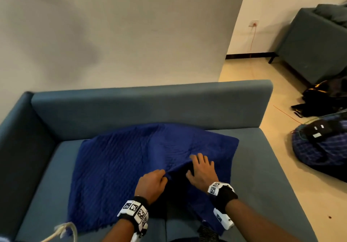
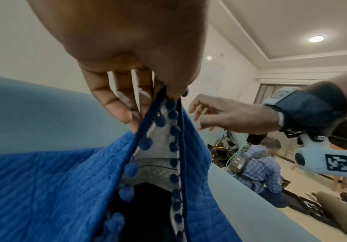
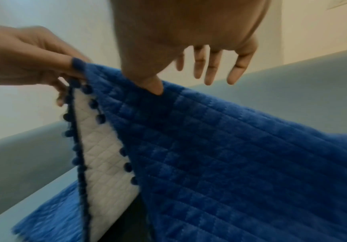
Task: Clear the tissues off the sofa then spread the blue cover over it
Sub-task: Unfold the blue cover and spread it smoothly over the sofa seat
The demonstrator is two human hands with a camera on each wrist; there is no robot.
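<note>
A blue quilted cover [image 1: 122,166] with a pom-pom trim lies bunched over the middle of the grey-blue sofa [image 1: 150,106]. My left hand [image 1: 153,182] pinches the trimmed edge and lifts it, so the pale quilted underside [image 2: 158,157] shows. The same pinch on the cover [image 3: 230,155] appears at the left of the right wrist view. My right hand [image 1: 201,168] hovers just right of that raised fold with fingers [image 3: 210,68] spread and straight, and its thumb touches the fabric. No tissues are visible on the sofa.
A second dark sofa [image 1: 315,40] stands at the far right by the wall. Dark bags [image 1: 326,99] and a seated person in a checked shirt [image 1: 323,142] are on the tan floor to the right. A pale cord [image 1: 63,230] lies at the sofa's front left.
</note>
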